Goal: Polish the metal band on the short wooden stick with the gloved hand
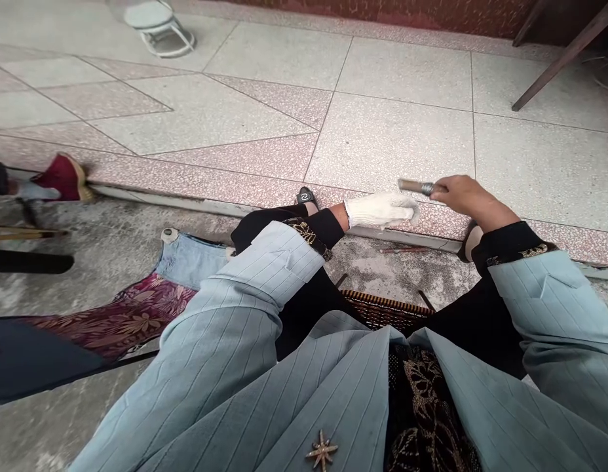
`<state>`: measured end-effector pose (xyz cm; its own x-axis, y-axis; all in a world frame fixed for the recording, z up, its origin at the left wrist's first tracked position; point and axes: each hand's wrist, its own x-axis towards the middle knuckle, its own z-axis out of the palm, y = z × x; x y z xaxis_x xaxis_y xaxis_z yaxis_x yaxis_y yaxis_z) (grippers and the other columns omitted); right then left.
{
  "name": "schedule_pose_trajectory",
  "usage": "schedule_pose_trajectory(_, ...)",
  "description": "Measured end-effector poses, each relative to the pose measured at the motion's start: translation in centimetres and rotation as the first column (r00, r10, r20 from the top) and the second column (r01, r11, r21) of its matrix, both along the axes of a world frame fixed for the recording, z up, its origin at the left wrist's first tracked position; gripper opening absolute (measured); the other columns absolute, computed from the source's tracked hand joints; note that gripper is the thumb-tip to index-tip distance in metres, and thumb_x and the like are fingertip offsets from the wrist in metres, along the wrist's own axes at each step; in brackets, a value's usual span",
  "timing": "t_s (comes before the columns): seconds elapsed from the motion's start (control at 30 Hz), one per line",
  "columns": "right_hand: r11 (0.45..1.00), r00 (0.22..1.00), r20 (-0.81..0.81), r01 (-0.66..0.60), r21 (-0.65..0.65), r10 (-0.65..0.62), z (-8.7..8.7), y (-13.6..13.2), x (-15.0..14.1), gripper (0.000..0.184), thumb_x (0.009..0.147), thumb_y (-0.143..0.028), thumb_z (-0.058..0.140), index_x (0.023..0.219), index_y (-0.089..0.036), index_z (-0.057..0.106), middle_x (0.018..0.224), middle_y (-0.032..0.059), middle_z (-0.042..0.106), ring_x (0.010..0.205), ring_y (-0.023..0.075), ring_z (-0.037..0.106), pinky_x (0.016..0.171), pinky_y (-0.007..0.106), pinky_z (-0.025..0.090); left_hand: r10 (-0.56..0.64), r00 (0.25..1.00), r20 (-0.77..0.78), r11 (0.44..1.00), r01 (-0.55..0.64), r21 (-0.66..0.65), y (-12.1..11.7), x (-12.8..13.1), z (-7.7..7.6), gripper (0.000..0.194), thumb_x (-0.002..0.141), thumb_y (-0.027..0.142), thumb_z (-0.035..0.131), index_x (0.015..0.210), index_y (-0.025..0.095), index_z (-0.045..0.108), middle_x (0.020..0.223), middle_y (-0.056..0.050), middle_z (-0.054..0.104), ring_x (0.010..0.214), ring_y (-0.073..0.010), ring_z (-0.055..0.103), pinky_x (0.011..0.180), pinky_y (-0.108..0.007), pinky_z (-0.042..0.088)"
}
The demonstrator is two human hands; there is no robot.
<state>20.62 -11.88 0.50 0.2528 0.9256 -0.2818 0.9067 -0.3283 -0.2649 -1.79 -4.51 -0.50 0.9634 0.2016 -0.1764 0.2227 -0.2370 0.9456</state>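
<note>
A: Status, R hand?
B: R hand (461,195) bare, clamped round one end of a short tool (413,186), approx. cylindrical w/ metal-looking binding. Tool's held up over the terrazzo step (382,144), free end near L hand.
A: L hand?
B: L hand (380,210) in a white knit glove, fingers bent; can't tell if they're on anything. Tool-to-glove contact unconfirmed.
A: Done so far?
B: Glove on, tool in grip. That's all verifiable. Est. early stage; judgement only.
A: Outstanding?
B: Undetermined: no finished pc. obs., no workpiece ID'd. Thin reddish stick (405,250) lies on the concrete (373,262) below the step, untouched. Purpose n/k.
</note>
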Motion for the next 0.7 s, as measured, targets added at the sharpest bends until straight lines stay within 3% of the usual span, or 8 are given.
schedule_pose_trajectory(0.07, 0.963, 0.983, 0.012, -0.179, -0.199, 0.185, -0.4, -0.2, -0.5, 0.026, 0.079, -0.038, 0.063, 0.094, -0.02, 0.074, 0.083, 0.0082, 0.067, 0.074, 0.0221, 0.058, 0.063, 0.035, 0.04, 0.059, 0.998, 0.001, 0.997, -0.059, 0.041, 0.5, -0.1, -0.1, 0.015, 0.087, 0.026, 0.056, 0.087, 0.017, 0.067, 0.055, 0.0, 0.053, 0.054, -0.0106, 0.046, 0.052, -0.022, 0.034)
schedule_pose_trajectory(0.13, 0.851, 0.915, -0.199, -0.399, -0.341, 0.35, -0.1, -0.6, -0.9, 0.025, 0.079, -0.038, 0.064, 0.093, -0.021, 0.075, 0.079, 0.0055, 0.067, 0.073, 0.0207, 0.058, 0.064, 0.033, 0.039, 0.104, 0.995, 0.001, 0.992, -0.104, 0.071, 1.1, 0.0, -0.3, 0.013, 0.086, 0.024, 0.058, 0.083, 0.016, 0.067, 0.056, 0.0, 0.053, 0.057, -0.0111, 0.048, 0.053, -0.022, 0.034)
schedule_pose_trajectory(0.2, 0.726, 0.766, -0.497, -0.601, -0.333, 0.407, 0.9, -1.2, -0.8, 0.028, 0.08, -0.041, 0.064, 0.098, -0.022, 0.075, 0.079, 0.0025, 0.067, 0.073, 0.0184, 0.057, 0.065, 0.031, 0.04, 0.124, 0.992, 0.007, 0.991, -0.124, 0.059, 1.5, 0.1, -0.4, 0.012, 0.084, 0.024, 0.06, 0.08, 0.015, 0.066, 0.057, 0.0, 0.053, 0.057, -0.0111, 0.048, 0.054, -0.023, 0.034)
schedule_pose_trajectory(0.23, 0.698, 0.679, -0.62, -0.659, -0.279, 0.394, 1.7, -1.5, -0.7, 0.032, 0.079, -0.043, 0.065, 0.101, -0.022, 0.074, 0.081, 0.0014, 0.067, 0.074, 0.0173, 0.057, 0.066, 0.03, 0.041, 0.132, 0.991, 0.018, 0.991, -0.132, 0.027, 1.5, 0.2, -0.5, 0.012, 0.084, 0.025, 0.06, 0.081, 0.015, 0.066, 0.058, 0.0, 0.053, 0.056, -0.0108, 0.047, 0.054, -0.023, 0.034)
schedule_pose_trajectory(0.27, 0.72, 0.625, -0.688, -0.661, -0.213, 0.37, 2.5, -1.8, -0.4, 0.035, 0.079, -0.045, 0.066, 0.105, -0.022, 0.073, 0.084, 0.0012, 0.067, 0.075, 0.0167, 0.056, 0.067, 0.029, 0.042, 0.138, 0.99, 0.032, 0.99, -0.137, -0.015, 1.5, 0.2, -0.5, 0.013, 0.085, 0.026, 0.06, 0.082, 0.015, 0.065, 0.058, 0.0, 0.053, 0.055, -0.0103, 0.046, 0.054, -0.023, 0.035)
schedule_pose_trajectory(0.4, 0.957, 0.519, -0.813, -0.247, 0.154, 0.265, 4.9, -2.9, 0.9, 0.032, 0.077, -0.046, 0.07, 0.096, -0.02, 0.072, 0.078, 0.0006, 0.063, 0.064, 0.0118, 0.05, 0.062, 0.027, 0.042, 0.124, 0.989, 0.083, 0.981, -0.109, -0.162, 1.2, 0.3, -0.5, 0.021, 0.092, 0.033, 0.055, 0.085, 0.014, 0.062, 0.056, 0.002, 0.048, 0.048, -0.0077, 0.038, 0.049, -0.021, 0.033)
schedule_pose_trajectory(0.5, 0.958, 0.445, -0.871, 0.089, 0.274, 0.208, 5.0, -3.1, 1.6, 0.029, 0.081, -0.046, 0.069, 0.094, -0.02, 0.069, 0.073, 0.0009, 0.059, 0.059, 0.0105, 0.048, 0.055, 0.025, 0.042, 0.066, 0.992, 0.107, 0.971, -0.039, -0.238, 1.2, 0.3, -0.7, 0.026, 0.093, 0.038, 0.054, 0.082, 0.014, 0.06, 0.054, 0.004, 0.041, 0.044, -0.0059, 0.032, 0.043, -0.019, 0.028)
schedule_pose_trajectory(0.7, 0.91, 0.524, -0.851, 0.369, 0.19, -0.035, 4.2, -2.2, 1.9, 0.021, 0.083, -0.039, 0.07, 0.079, -0.019, 0.064, 0.072, 0.0033, 0.06, 0.058, 0.0103, 0.051, 0.054, 0.025, 0.047, -0.003, 0.995, 0.098, 0.956, 0.032, -0.292, 1.3, 0.6, -1.2, 0.026, 0.093, 0.038, 0.053, 0.084, 0.014, 0.059, 0.052, 0.006, 0.036, 0.043, -0.0058, 0.031, 0.042, -0.017, 0.031)
